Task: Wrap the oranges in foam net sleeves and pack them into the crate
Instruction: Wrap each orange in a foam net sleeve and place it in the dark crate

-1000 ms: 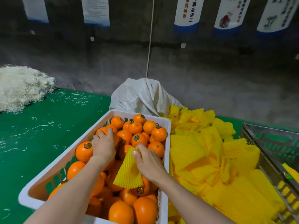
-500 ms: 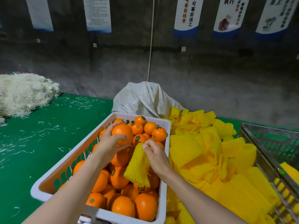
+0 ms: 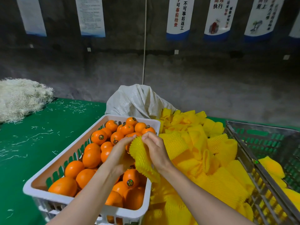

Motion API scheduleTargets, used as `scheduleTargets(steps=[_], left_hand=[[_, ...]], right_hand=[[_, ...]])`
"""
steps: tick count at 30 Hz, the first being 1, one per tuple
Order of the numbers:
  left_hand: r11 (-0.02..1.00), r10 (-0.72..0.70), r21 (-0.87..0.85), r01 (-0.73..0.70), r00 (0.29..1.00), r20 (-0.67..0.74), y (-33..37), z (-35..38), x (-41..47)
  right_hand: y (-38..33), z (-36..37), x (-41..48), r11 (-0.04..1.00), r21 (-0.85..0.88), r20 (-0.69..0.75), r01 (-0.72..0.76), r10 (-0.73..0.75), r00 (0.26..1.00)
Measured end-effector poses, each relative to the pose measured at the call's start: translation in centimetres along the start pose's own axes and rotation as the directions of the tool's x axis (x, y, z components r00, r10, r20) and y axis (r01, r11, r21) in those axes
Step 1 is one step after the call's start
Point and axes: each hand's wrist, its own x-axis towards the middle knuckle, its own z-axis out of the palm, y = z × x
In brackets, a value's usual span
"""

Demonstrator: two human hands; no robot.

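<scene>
A white crate [image 3: 40,190] heaped with loose oranges [image 3: 91,157] stands in front of me on the green table [image 3: 40,135]. Above its right half, my left hand [image 3: 117,155] grips an orange [image 3: 127,148], which shows only as a sliver between the palm and a yellow foam net sleeve [image 3: 142,161]. My right hand [image 3: 155,150] pinches the sleeve's top edge, and the sleeve hangs down from it. My left fingertips touch that same edge. A grey crate [image 3: 241,153] at the right holds a few yellow-wrapped oranges [image 3: 271,167].
A big pile of yellow foam sleeves [image 3: 203,161] fills the space between the two crates. A white woven sack [image 3: 138,101] lies behind the white crate. A heap of pale fibres [image 3: 21,98] sits at the far left, with strands scattered on the green cloth.
My left hand lifted an orange out of the white crate and brought it up against the sleeve. My right hand raised the sleeve, and both hands now meet at its opening.
</scene>
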Motion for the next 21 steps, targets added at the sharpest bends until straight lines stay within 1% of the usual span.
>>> scheduleTargets(steps=[4,7,11,13,16,19,21], left_hand=[[0.992,0.051,-0.116,-0.044,0.997,0.052,-1.4,1.8,-0.7],[0.986,0.033,-0.165,-0.024,0.998,0.048,-2.3,3.4,-1.3],[0.977,0.029,-0.213,-0.013,0.997,0.071,-3.4,5.5,-2.1],[0.974,0.026,-0.228,-0.007,0.996,0.08,-4.1,6.3,-2.1],[0.975,0.004,-0.22,0.024,0.992,0.126,-5.2,8.0,-2.4],[0.984,-0.025,-0.167,0.059,0.98,0.198,-6.8,9.7,-2.9],[0.996,-0.018,-0.082,0.041,0.964,0.266,-7.9,10.6,-3.3]], right_hand=[[-0.7,-1.4,-0.8,0.977,-0.208,-0.067,0.037,-0.052,0.996],[-1.2,-2.4,-1.5,0.919,-0.382,-0.096,0.094,-0.141,0.985],[-1.3,-4.6,-2.6,0.841,-0.518,-0.126,0.157,-0.257,0.958],[-1.2,-6.1,-3.3,0.821,-0.541,-0.139,0.182,-0.301,0.944],[-0.9,-8.6,-4.3,0.824,-0.538,-0.174,0.178,-0.315,0.933],[-0.6,-11.0,-5.5,0.865,-0.494,-0.28,0.093,-0.259,0.924],[-0.5,-12.5,-6.5,0.903,-0.429,-0.366,0.008,-0.181,0.913]])
